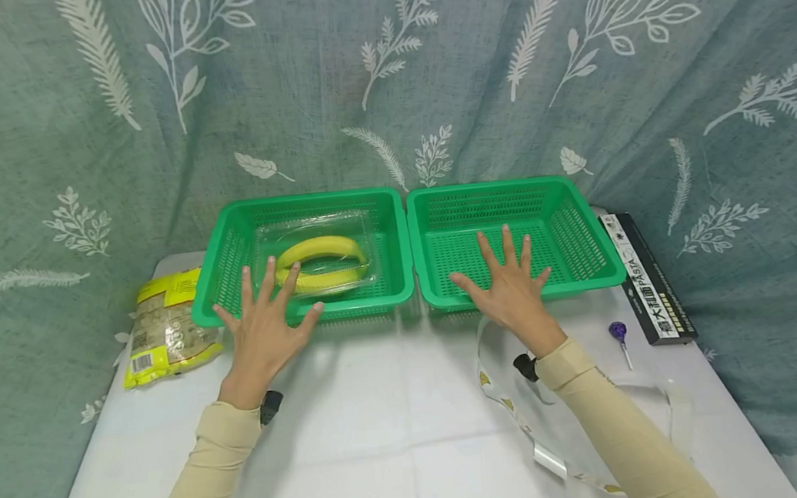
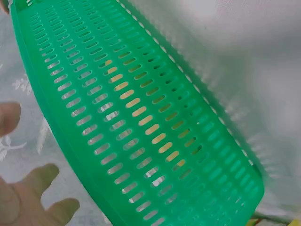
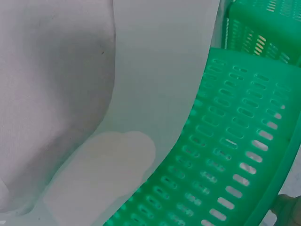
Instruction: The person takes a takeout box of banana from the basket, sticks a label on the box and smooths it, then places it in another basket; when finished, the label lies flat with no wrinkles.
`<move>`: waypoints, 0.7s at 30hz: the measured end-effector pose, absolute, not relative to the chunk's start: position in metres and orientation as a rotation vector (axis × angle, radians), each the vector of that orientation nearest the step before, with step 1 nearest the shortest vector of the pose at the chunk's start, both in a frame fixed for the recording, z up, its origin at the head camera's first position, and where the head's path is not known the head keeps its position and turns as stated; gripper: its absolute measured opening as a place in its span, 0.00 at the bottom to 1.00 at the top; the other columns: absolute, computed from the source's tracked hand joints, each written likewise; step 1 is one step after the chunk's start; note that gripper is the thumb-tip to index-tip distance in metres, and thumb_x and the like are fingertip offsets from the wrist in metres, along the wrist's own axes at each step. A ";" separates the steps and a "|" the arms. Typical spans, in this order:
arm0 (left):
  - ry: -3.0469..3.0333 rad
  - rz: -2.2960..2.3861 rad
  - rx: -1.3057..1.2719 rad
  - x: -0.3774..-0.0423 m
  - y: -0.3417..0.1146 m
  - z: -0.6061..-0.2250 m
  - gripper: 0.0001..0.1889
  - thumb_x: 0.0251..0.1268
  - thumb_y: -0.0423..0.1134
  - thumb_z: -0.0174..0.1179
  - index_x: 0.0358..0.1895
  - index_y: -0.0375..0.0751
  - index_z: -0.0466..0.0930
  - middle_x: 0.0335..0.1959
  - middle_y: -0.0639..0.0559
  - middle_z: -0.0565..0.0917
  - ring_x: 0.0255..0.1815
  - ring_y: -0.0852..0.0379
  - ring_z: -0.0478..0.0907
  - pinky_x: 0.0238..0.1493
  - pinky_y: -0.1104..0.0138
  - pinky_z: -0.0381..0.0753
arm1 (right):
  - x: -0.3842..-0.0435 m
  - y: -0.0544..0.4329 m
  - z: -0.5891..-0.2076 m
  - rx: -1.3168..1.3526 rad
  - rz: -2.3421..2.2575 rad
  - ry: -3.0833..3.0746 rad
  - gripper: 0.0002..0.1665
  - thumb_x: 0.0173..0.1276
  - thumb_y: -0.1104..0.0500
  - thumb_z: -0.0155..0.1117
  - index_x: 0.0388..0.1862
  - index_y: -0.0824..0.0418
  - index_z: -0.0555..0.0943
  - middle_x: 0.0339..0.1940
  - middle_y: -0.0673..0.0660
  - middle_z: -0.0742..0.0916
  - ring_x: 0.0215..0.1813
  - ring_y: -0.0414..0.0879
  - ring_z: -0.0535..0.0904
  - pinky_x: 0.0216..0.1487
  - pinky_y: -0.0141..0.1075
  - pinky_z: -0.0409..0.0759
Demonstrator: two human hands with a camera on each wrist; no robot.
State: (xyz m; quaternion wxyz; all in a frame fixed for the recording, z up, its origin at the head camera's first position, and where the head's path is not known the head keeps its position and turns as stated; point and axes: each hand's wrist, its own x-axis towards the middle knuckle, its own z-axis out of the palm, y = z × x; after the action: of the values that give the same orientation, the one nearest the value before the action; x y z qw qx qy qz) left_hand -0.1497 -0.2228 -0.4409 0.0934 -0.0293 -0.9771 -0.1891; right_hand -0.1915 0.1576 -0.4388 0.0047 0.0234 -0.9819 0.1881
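My left hand (image 1: 266, 339) hovers over the front rim of the left green basket (image 1: 407, 279), fingers spread and holding nothing. In that basket lies a clear plastic container (image 1: 279, 233) with yellow bananas (image 1: 322, 246); the fingertips overlap its near left part from above. The slotted basket wall (image 2: 94, 117) fills the left wrist view, yellow showing through. My right hand (image 1: 513, 299), also spread and holding nothing, is over the front of the right green basket (image 1: 575, 289). In the right wrist view, only a fingertip (image 3: 287, 211) shows beside its rim.
A yellow bag (image 1: 168, 327) sits left of the baskets. On the right lie a black pasta box (image 1: 651, 285) and a purple lollipop (image 1: 617, 331). A patterned white strip (image 1: 514, 409) curls on the white table (image 1: 356, 437), partly under the right forearm. A curtain hangs behind.
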 end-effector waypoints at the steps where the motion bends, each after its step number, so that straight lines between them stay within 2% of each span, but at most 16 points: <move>1: -2.884 -0.581 -0.072 -0.150 -0.223 -0.441 0.38 0.72 0.64 0.50 0.81 0.60 0.52 0.85 0.48 0.45 0.84 0.35 0.27 0.59 0.15 0.26 | -0.191 0.156 -0.438 0.077 0.610 -3.061 0.56 0.62 0.15 0.39 0.83 0.34 0.38 0.86 0.56 0.39 0.84 0.68 0.29 0.66 0.85 0.40; 4: -2.786 -0.698 -0.002 -0.154 -0.226 -0.440 0.32 0.76 0.53 0.49 0.80 0.55 0.56 0.83 0.43 0.51 0.84 0.34 0.32 0.62 0.16 0.27 | -0.192 0.148 -0.434 0.130 0.716 -2.942 0.54 0.68 0.22 0.48 0.84 0.46 0.50 0.86 0.61 0.49 0.84 0.68 0.40 0.72 0.78 0.47; 7: -2.666 -0.813 0.051 -0.162 -0.230 -0.439 0.28 0.78 0.44 0.47 0.78 0.46 0.61 0.80 0.36 0.58 0.83 0.30 0.41 0.69 0.20 0.35 | -0.193 0.133 -0.428 0.231 0.916 -2.752 0.41 0.73 0.37 0.58 0.74 0.60 0.69 0.79 0.65 0.67 0.79 0.65 0.59 0.75 0.66 0.60; 9: -2.636 -0.842 0.052 -0.169 -0.233 -0.440 0.27 0.78 0.40 0.47 0.76 0.37 0.63 0.76 0.28 0.62 0.80 0.26 0.49 0.73 0.25 0.44 | -0.195 0.119 -0.423 0.310 1.072 -2.665 0.30 0.75 0.45 0.60 0.65 0.64 0.78 0.69 0.64 0.78 0.72 0.61 0.71 0.71 0.56 0.71; 12: -2.654 -0.844 0.042 -0.180 -0.239 -0.440 0.27 0.77 0.38 0.49 0.72 0.25 0.63 0.70 0.21 0.67 0.73 0.23 0.62 0.71 0.32 0.61 | -0.197 0.096 -0.414 0.396 1.363 -2.636 0.22 0.76 0.49 0.60 0.58 0.63 0.83 0.58 0.60 0.86 0.61 0.56 0.81 0.62 0.50 0.81; 16: -2.757 -0.824 0.103 -0.192 -0.246 -0.437 0.29 0.77 0.38 0.48 0.72 0.19 0.60 0.65 0.17 0.71 0.64 0.20 0.70 0.61 0.33 0.72 | -0.197 0.063 -0.403 0.401 1.713 -2.703 0.22 0.76 0.45 0.59 0.62 0.54 0.81 0.61 0.54 0.86 0.63 0.52 0.81 0.60 0.49 0.82; 19: -2.847 -0.810 0.174 -0.198 -0.248 -0.435 0.31 0.78 0.40 0.45 0.73 0.20 0.57 0.65 0.16 0.69 0.62 0.18 0.69 0.60 0.31 0.72 | -0.200 0.040 -0.399 0.360 1.899 -2.738 0.27 0.75 0.42 0.59 0.68 0.50 0.76 0.69 0.53 0.80 0.70 0.53 0.76 0.64 0.50 0.80; 21: -2.891 -0.807 0.202 -0.201 -0.250 -0.434 0.32 0.78 0.41 0.45 0.74 0.20 0.55 0.65 0.15 0.68 0.63 0.18 0.68 0.61 0.31 0.71 | -0.204 0.027 -0.397 0.326 1.989 -2.748 0.32 0.75 0.42 0.59 0.73 0.51 0.71 0.74 0.55 0.75 0.74 0.56 0.71 0.69 0.52 0.76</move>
State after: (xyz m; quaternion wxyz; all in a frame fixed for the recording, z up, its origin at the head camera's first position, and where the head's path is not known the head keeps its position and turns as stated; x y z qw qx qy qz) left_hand -0.2008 -0.2497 -0.4344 0.0668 0.0670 -0.9589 -0.2676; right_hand -0.2045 0.0267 -0.3974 -0.1329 0.0948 -0.7991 0.5786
